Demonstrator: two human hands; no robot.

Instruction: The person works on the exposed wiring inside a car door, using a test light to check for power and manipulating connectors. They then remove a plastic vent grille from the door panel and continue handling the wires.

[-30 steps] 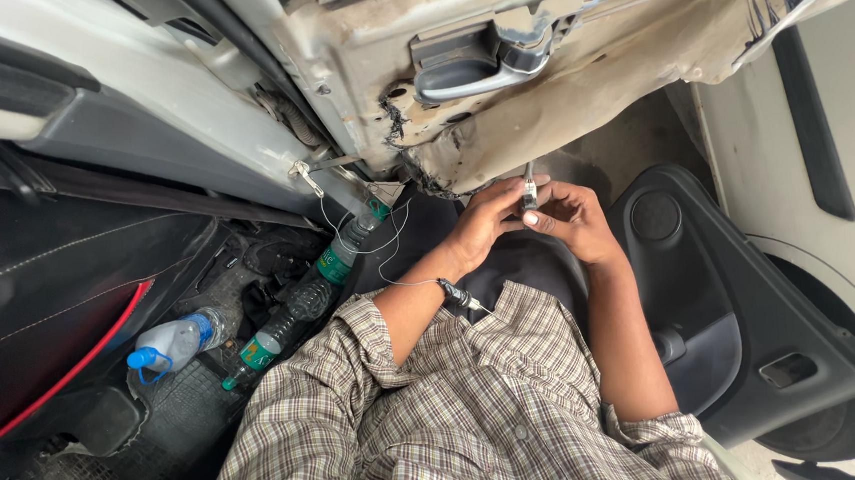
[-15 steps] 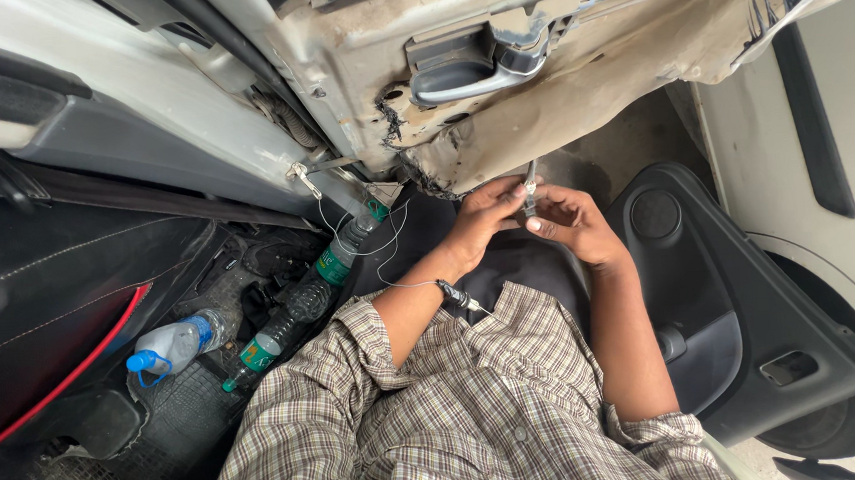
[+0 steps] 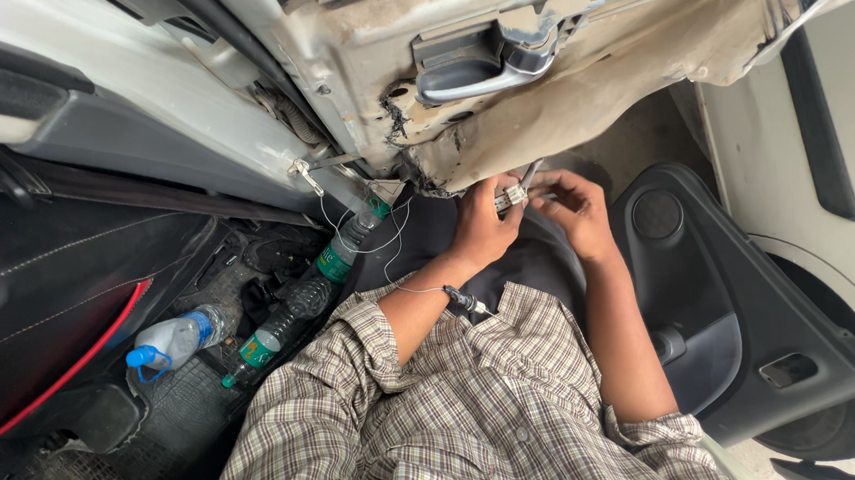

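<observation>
Three bottles (image 3: 297,304) lie on the car floor: two dark with green labels, contents unclear, one clear with a blue cap (image 3: 172,341), looks near empty. Our left hand (image 3: 482,228) and right hand (image 3: 576,210) pinch a small white connector (image 3: 511,198) under the stripped door (image 3: 497,85). Its wires are partly hidden.

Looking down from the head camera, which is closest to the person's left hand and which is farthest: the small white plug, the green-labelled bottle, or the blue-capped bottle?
From the left hand:
1. Small white plastic plug, right at the fingertips, between both hands.
2. Dark plastic bottle with a green label, to the left, by the door sill.
3. Clear plastic bottle with a blue cap, farthest left, on the car floor.
</observation>
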